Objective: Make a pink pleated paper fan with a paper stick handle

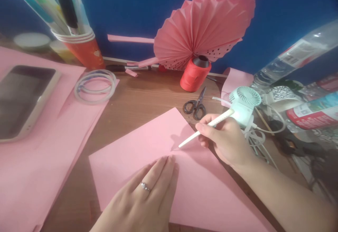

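Observation:
A sheet of pink paper lies at an angle on the brown table. My left hand, with a ring on one finger, rests flat on it, fingers stretched out and side by side. Pinched in my right hand is a slim white pen, its tapered tip pointing down and left at the paper, just beyond my left fingertips. Whether the tip touches the sheet I cannot tell. Small scissors with dark handles lie partly open past the sheet's far corner.
Behind stand a pleated pink paper fan and a red thread spool. At right are a mint handheld fan and plastic bottles. Leftward are a phone on pink sheets, clear rings and a cup of pens.

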### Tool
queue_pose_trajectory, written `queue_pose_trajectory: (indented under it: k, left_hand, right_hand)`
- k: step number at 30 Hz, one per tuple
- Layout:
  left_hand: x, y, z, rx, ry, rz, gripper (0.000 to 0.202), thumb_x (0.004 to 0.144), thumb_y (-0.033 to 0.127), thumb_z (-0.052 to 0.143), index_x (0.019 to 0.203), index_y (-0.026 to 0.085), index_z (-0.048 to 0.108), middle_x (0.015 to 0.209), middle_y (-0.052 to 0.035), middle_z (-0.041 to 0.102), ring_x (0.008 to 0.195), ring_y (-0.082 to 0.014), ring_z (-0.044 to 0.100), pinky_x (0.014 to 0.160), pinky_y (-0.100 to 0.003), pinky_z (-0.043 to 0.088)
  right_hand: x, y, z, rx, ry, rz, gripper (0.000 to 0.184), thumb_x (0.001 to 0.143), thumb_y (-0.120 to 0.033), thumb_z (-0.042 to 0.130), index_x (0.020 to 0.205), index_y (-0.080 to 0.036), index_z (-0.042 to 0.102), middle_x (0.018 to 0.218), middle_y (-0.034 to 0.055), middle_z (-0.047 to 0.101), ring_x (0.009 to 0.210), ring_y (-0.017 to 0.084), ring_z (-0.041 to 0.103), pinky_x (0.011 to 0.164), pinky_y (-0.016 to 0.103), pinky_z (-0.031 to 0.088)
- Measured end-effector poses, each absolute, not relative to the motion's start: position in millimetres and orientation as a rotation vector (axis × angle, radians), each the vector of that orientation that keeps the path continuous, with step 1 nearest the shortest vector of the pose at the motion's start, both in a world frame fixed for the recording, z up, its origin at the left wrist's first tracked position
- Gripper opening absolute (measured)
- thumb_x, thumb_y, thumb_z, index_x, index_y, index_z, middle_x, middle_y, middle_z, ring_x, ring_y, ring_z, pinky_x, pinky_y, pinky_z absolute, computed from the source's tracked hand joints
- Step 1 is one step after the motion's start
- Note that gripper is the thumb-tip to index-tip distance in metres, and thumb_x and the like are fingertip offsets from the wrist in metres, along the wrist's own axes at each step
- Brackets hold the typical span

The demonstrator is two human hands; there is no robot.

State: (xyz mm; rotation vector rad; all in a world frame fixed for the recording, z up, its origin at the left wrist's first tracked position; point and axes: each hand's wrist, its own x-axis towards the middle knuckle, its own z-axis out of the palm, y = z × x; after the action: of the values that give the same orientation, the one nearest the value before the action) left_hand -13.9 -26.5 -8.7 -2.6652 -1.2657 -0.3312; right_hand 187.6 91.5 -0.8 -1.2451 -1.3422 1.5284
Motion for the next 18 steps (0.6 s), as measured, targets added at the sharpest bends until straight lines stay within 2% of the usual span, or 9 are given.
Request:
queue_pose_trajectory:
  k: [18]
  left_hand:
    - [-12.8, -27.8, -9.7, -2.659, -1.308, -0.368, 0.04, 0.082, 0.021, 0.035, 0.119, 0.015, 0.05, 0.126, -0.0045, 0.052, 0.118, -0.02, 0.042, 0.097, -0.031, 0.031]
  right_hand:
    - [187.2, 93.6, -3.1, -1.191, -1.296, 1.54, 0.018, 0.071, -0.028, 0.068, 0.065, -0.017, 0.056, 0.049, -0.0038, 0.053, 0.042, 0.007, 0.049, 0.038, 0.017, 0.038]
